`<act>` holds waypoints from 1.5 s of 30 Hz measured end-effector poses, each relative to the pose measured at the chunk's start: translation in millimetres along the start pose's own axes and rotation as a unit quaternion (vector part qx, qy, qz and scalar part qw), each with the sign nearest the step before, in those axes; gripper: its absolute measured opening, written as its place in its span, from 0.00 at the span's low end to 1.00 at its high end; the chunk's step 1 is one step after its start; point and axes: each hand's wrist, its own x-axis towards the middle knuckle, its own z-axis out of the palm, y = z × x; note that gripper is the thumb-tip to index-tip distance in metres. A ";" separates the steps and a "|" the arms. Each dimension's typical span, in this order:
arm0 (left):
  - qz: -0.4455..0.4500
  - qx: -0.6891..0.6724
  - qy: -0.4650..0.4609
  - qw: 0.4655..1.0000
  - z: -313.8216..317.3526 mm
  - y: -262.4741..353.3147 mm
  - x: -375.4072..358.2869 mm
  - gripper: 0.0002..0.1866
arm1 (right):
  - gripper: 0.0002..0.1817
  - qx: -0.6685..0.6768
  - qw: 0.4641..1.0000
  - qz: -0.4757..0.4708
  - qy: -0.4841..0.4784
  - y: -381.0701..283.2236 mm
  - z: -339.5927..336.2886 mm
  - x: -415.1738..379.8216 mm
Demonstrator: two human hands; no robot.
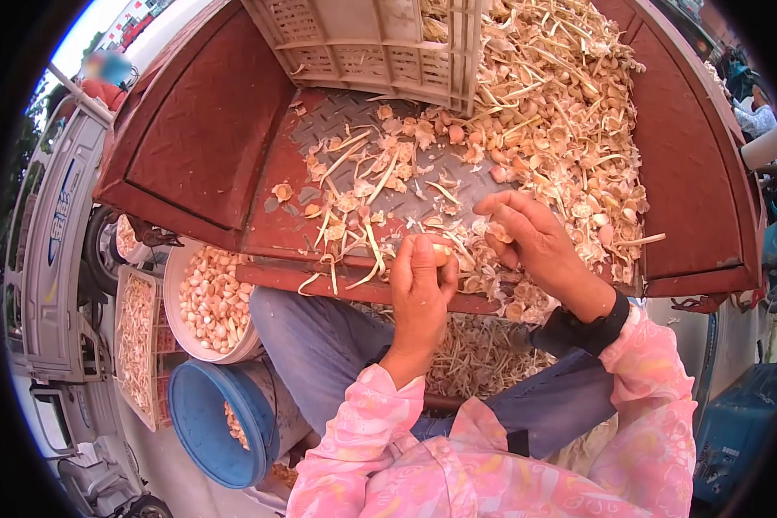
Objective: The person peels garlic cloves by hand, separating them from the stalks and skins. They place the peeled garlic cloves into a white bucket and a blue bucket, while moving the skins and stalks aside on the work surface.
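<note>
Red truck bed (181, 129) — two hands (475, 246), one white crate (371, 43).

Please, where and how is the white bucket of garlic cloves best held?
I would pinch the left rim of the white bucket from above: it is round and visible there, while the right rim lies close to the person's left leg.

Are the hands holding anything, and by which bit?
The left hand pinches a pale clove between thumb and fingers; which end is too small to tell. For the right hand, I can't tell.
</note>
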 end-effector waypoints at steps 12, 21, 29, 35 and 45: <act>0.270 0.641 0.289 0.658 -275.6 127.6 -4.5 0.14 | 0.15 -0.026 0.999 0.027 -0.021 11.1 -21.9 8.0; 0.297 0.601 -0.075 0.738 -39.0 76.5 33.6 0.17 | 0.07 -0.481 0.809 -0.289 0.176 9.2 -48.9 42.6; 0.208 0.736 -0.258 0.591 6.9 4.7 34.0 0.26 | 0.14 -0.537 0.819 -0.203 0.005 17.5 -67.0 45.9; 0.277 0.665 -0.211 0.660 32.5 27.3 38.0 0.12 | 0.11 -0.512 0.839 -0.184 -0.014 22.5 -73.9 33.8; 0.172 0.744 -0.226 0.605 45.1 4.8 28.4 0.12 | 0.05 -0.315 0.914 -0.169 0.190 26.4 -99.8 10.7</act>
